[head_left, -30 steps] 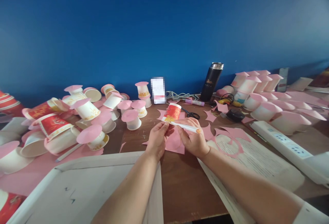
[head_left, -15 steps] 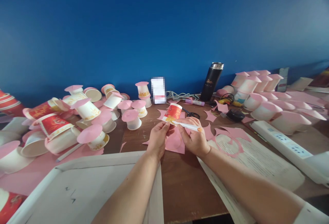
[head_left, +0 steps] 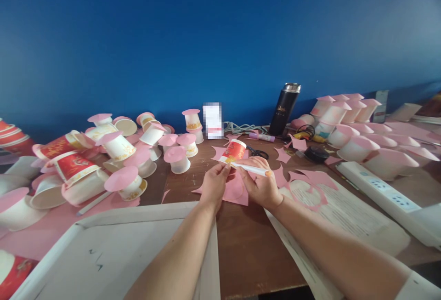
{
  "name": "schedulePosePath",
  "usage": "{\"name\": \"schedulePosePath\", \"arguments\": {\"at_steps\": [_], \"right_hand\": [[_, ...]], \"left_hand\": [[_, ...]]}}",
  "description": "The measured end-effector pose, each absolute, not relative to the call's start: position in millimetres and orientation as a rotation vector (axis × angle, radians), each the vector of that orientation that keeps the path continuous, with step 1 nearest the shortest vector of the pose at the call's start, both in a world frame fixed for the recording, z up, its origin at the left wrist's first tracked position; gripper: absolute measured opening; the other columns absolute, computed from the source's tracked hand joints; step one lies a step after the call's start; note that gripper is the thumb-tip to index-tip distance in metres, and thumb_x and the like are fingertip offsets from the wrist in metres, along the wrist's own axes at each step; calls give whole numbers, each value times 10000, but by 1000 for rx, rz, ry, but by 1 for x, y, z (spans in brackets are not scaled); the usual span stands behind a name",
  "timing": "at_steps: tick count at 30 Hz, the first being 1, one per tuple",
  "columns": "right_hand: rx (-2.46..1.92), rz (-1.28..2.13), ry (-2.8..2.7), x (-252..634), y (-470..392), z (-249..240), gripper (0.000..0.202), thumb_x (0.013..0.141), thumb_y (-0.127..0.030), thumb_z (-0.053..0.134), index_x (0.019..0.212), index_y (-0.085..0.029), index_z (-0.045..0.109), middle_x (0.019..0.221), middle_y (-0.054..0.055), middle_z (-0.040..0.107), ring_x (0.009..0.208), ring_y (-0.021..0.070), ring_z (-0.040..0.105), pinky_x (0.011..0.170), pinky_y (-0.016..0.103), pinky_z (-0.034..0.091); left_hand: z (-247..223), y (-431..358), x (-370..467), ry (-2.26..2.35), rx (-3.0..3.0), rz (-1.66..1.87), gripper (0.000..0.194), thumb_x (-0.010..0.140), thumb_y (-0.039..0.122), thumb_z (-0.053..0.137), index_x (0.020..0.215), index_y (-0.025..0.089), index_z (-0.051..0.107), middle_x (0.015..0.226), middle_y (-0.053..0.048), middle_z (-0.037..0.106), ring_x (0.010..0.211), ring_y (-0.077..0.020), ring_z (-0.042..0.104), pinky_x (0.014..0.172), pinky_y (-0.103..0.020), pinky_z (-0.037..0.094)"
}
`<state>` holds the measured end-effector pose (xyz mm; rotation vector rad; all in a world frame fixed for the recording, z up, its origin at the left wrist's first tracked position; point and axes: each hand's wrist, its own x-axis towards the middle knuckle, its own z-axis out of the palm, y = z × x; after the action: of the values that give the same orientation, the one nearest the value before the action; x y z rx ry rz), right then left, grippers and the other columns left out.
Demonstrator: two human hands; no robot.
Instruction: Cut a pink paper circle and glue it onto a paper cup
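In front of me a red, white and gold paper cup [head_left: 234, 149] is held tilted over the table. My left hand [head_left: 215, 181] is closed on its near end, thumb and fingers pinching the edge. A slim white tube [head_left: 253, 170], tapered toward the cup and orange near its back end, lies in the closed fingers of my right hand [head_left: 263, 189]. Its tip meets the cup's near rim beside my left thumb. Under both hands lies a pink paper sheet [head_left: 237, 194]. Black-handled scissors [head_left: 259, 153] rest just behind my right hand.
Paper cups with pink discs [head_left: 120, 180] crowd the left side; more pink-topped cups [head_left: 358, 148] line the right. A black flask [head_left: 285, 109] stands by the blue wall. A white power strip [head_left: 386, 199], printed paper [head_left: 351, 208] and a white tray [head_left: 138, 212] lie nearer.
The cup has turned and tipped slightly in my left hand, showing more of its printed side. The tube stays at its rim in my right hand.
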<state>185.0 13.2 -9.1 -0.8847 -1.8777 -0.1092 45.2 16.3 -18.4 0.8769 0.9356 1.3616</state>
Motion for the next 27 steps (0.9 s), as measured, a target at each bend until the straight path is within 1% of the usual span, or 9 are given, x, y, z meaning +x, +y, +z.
{"name": "schedulePosePath", "arguments": {"at_steps": [5,10,15,19,23,27], "right_hand": [[-915,-124,-1850,186,13,-9,169,904,-203,531,1019,-220,654,962,60,731,861,198,662,853,387,460],[-890,-78,-1887,186,14,-9,168,907,-229,535,1018,-231,661,968,54,726,877,200,669,844,374,482],[-889,-78,-1859,185,14,-7,171,918,-230,515,999,-221,665,957,65,729,866,205,665,830,375,485],[-916,-70,-1865,185,13,-7,164,914,-246,527,990,-221,670,966,63,728,870,208,668,852,380,475],[-953,-77,-1859,186,12,-7,176,916,-286,525,979,-224,678,947,60,734,854,214,675,874,387,474],[-953,-88,-1851,186,12,-7,183,921,-277,515,977,-227,682,947,59,733,866,214,677,871,389,477]], "left_hand": [[-20,17,45,968,902,1373,232,715,360,731,774,136,723,766,-61,681,717,-135,610,715,-261,489],[-18,16,44,957,918,1378,225,713,358,736,759,138,722,765,-57,677,710,-133,607,698,-247,489],[-16,14,46,974,957,1346,200,719,339,729,783,149,729,763,-56,679,744,-156,626,733,-276,504],[-15,15,45,1007,979,1352,192,742,332,704,769,143,721,771,-60,683,744,-153,625,740,-281,499],[-12,16,43,974,854,1402,221,711,339,734,758,124,711,745,-62,682,692,-132,616,710,-266,486],[-12,15,44,878,743,1369,247,678,343,764,759,118,703,762,-64,689,691,-124,622,714,-264,491]]}}
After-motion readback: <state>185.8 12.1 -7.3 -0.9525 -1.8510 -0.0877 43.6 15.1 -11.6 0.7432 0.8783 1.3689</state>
